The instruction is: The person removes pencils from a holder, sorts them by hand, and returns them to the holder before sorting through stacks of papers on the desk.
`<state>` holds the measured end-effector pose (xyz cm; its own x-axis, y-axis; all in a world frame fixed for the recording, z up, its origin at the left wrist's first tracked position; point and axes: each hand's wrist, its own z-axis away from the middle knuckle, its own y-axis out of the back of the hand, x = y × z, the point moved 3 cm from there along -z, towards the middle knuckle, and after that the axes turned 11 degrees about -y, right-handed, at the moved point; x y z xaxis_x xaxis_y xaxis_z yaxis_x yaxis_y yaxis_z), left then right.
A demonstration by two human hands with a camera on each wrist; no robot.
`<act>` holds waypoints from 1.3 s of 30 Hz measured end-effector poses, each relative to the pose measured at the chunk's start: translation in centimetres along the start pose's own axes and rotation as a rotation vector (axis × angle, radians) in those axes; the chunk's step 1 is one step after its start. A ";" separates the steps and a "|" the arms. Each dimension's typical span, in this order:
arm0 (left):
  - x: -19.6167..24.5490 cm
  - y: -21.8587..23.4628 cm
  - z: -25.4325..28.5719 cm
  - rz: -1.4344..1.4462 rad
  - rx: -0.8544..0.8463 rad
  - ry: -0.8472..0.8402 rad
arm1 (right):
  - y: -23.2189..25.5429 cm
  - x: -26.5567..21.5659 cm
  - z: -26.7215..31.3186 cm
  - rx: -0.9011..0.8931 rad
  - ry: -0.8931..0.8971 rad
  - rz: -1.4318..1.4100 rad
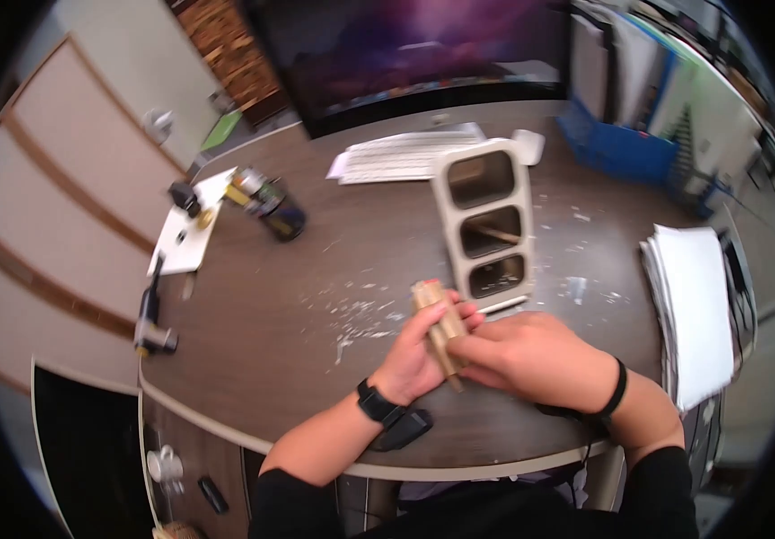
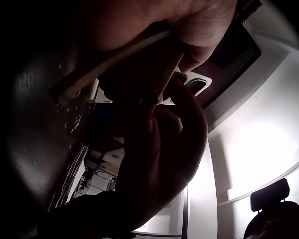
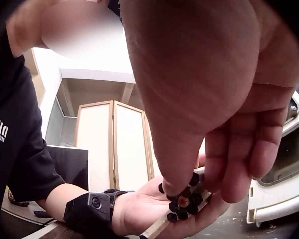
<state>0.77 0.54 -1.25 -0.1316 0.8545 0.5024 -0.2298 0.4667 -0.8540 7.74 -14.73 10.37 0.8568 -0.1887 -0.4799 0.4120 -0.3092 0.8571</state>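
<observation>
A bundle of tan wooden pencils [image 1: 439, 319] lies in my left hand [image 1: 413, 359], whose thumb and fingers hold it over the desk. Several black ends and a red one show on the bundle [image 3: 184, 201] in the right wrist view, and a single pencil [image 3: 157, 226] juts out lower than the others. My right hand [image 1: 531, 355] pinches the bundle's near end, its thumb against the ends. Just beyond my hands stands a beige organizer [image 1: 450, 225] with three compartments; one thin stick [image 1: 495, 232] lies in the middle one. The left wrist view is very dark.
White shavings [image 1: 352, 314] litter the desk. Behind the organizer are a keyboard [image 1: 405, 154] and a monitor [image 1: 423, 54]. A dark cup [image 1: 284, 220] lies at left, with a cordless tool [image 1: 149, 314] near the edge. Stacked papers [image 1: 693, 305] and a blue file holder [image 1: 612, 139] occupy the right.
</observation>
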 end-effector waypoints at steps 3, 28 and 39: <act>-0.2 0.8 -0.1 0.046 -0.044 0.008 | -0.3 0.5 0.3 0.026 0.059 0.029; 0.5 1.0 -0.1 -0.117 -0.065 -0.068 | 3.5 0.4 0.3 0.588 0.046 -0.222; -0.5 1.4 -0.3 0.044 -0.053 0.050 | 1.8 4.4 -0.8 0.462 -0.261 -0.035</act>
<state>0.83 0.81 -2.70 -0.0914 0.8841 0.4583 -0.1730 0.4391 -0.8816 12.44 -15.39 9.92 0.7150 -0.3783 -0.5879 0.2092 -0.6866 0.6963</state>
